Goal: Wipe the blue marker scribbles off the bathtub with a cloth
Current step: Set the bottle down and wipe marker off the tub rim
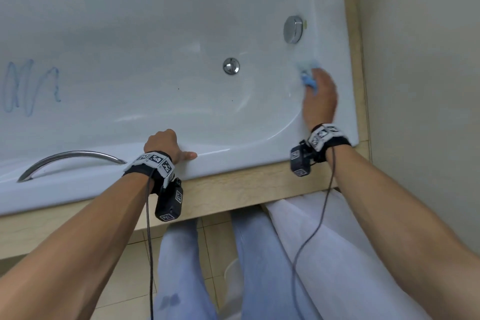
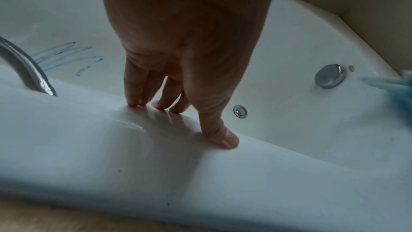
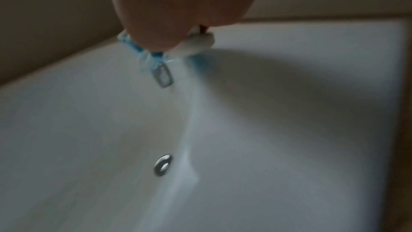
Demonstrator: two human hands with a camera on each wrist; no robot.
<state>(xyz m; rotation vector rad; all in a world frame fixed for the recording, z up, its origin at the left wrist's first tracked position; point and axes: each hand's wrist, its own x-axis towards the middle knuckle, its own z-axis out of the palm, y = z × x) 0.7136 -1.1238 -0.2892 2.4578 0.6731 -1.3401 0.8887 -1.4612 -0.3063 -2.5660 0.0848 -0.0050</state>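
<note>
Blue marker scribbles (image 1: 28,86) cross the inner wall of the white bathtub (image 1: 233,161) at the far left; they also show in the left wrist view, scribbles (image 2: 67,55). My right hand (image 1: 320,96) grips a bunched light-blue cloth (image 1: 307,73) and presses it on the tub's right end wall, just below the chrome overflow knob (image 1: 293,29). In the blurred right wrist view, my right hand (image 3: 178,15) hides most of the cloth (image 3: 133,47). My left hand (image 1: 166,145) rests on the near rim, and the left wrist view shows that hand (image 2: 187,108) with fingertips and thumb pressing down.
A chrome drain (image 1: 231,66) sits in the tub floor. A curved metal grab handle (image 1: 70,161) is fixed to the near rim, left of my left hand. A wooden surround (image 1: 358,60) borders the tub; a beige wall lies to the right.
</note>
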